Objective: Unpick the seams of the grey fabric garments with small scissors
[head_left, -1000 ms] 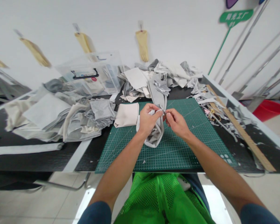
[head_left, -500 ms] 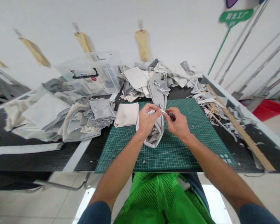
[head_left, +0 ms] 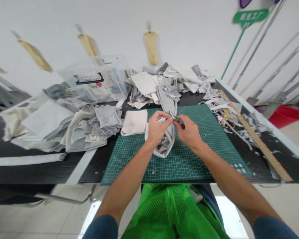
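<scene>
My left hand [head_left: 157, 125] is closed on a bunched piece of grey fabric [head_left: 165, 143], pinching its upper edge between thumb and fingers. Part of that cloth rests on the green cutting mat [head_left: 189, 162]. Thread snips [head_left: 177, 119] with a metal blade are gripped in my right hand [head_left: 189, 131]. Their tip points left and meets the fabric by my left fingertips; how far the blades are apart is too small to tell. A folded cream cloth [head_left: 134, 122] lies left of my left hand. Beyond both hands a long grey strip of fabric [head_left: 167, 99] reaches onto the mat.
Piles of grey and cream fabric [head_left: 49, 116] cover the table's left. Behind the mat lie more scraps [head_left: 144, 83] and a clear plastic box [head_left: 99, 83]. At right are a wooden ruler [head_left: 259, 136] and trimmings [head_left: 249, 126]. A red bucket [head_left: 286, 116] stands beyond the table.
The snips have turned in my right hand, so more of their blade and handle shows. My left hand keeps its pinch on the fabric. The view has shifted very slightly.
</scene>
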Demonstrator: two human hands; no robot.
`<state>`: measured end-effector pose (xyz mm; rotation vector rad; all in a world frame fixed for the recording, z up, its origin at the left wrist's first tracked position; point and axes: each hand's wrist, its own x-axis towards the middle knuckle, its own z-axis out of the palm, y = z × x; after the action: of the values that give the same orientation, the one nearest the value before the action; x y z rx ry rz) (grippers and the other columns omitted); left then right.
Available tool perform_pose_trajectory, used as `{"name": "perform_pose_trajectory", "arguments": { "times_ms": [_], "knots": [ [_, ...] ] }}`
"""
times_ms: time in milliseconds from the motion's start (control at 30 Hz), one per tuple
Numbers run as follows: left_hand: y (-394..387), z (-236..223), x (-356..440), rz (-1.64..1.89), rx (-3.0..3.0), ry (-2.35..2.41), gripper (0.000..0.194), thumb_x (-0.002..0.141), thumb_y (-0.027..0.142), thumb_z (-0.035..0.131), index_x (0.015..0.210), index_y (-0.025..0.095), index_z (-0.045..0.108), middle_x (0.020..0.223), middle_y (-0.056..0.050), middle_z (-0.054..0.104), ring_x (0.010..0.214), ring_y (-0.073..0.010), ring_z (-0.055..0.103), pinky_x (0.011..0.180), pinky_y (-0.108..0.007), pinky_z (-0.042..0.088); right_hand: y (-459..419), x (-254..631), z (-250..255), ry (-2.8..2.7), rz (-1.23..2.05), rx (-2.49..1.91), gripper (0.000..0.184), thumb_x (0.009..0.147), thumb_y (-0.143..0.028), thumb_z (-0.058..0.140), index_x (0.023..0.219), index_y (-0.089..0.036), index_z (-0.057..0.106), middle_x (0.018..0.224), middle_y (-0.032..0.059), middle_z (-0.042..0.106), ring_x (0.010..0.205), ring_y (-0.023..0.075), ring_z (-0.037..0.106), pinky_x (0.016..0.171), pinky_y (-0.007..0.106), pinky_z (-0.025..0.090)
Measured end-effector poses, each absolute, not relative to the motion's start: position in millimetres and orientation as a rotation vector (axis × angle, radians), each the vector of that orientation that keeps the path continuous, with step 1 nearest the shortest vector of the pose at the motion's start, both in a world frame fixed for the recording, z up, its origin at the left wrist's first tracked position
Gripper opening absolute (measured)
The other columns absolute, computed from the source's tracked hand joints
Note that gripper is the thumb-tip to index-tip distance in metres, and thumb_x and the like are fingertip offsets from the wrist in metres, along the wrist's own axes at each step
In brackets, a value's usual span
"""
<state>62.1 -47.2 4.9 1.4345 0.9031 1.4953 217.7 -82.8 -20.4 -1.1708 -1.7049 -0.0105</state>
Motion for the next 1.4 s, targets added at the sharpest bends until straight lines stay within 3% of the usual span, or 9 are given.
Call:
{"name": "perform_pose_trajectory", "arguments": {
  "times_ms": [567, 1400],
  "knots": [
    [-47.9, 3.3, 62.9, 1.457, 1.367, 0.876, 0.025, 0.070, 0.026, 0.081, 0.085, 0.019, 0.063, 0.081, -0.001, 0.069, 0.070, -0.0133, 0.061, 0.068, -0.026, 0.047, -81.9, 217.4, -21.0, -1.742, -0.035, -1.163, 0.027, 0.103, -0.037, 0.049, 0.121, -0.021, 0.060, 0.109, 0.0126, 0.073, 0.098, 0.0258, 0.069, 0.089, 0.042, 0.056],
    [-47.7, 4.3, 62.8, 1.437, 1.299, 0.856, 0.027, 0.069, 0.028, 0.083, 0.086, 0.019, 0.064, 0.080, -0.001, 0.071, 0.067, -0.0132, 0.061, 0.066, -0.026, 0.046, -87.8, 217.5, -12.2, -1.679, 0.079, -1.137, 0.021, 0.102, -0.038, 0.050, 0.112, -0.021, 0.060, 0.099, 0.0086, 0.073, 0.084, 0.0208, 0.071, 0.077, 0.031, 0.053]
  ]
}}
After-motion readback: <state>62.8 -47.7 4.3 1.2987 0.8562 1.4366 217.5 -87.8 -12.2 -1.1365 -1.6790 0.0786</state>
